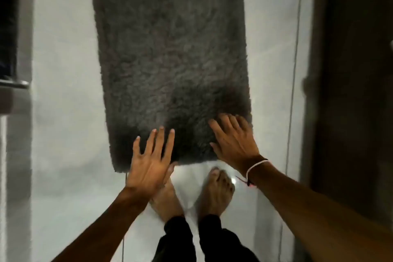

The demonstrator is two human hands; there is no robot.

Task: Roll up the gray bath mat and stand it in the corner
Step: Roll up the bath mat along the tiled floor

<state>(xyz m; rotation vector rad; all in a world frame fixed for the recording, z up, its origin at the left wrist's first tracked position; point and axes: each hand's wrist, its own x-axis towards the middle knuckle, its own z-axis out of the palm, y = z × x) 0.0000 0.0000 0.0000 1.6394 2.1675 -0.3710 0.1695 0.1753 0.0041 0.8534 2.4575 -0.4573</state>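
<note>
The gray shaggy bath mat (170,49) lies flat and unrolled on the white tiled floor, running away from me to the top of the frame. My left hand (152,159) hovers palm down, fingers spread, over the mat's near left corner. Over the near right corner is my right hand (232,139), also spread, its fingertips on or just above the pile. Neither hand grips anything. A white band circles my right wrist.
My two bare feet (214,189) stand on the white floor (63,134) just below the mat's near edge. A dark wooden door or panel (350,91) fills the right side. At the left stands a pale frame with a dark opening (8,27).
</note>
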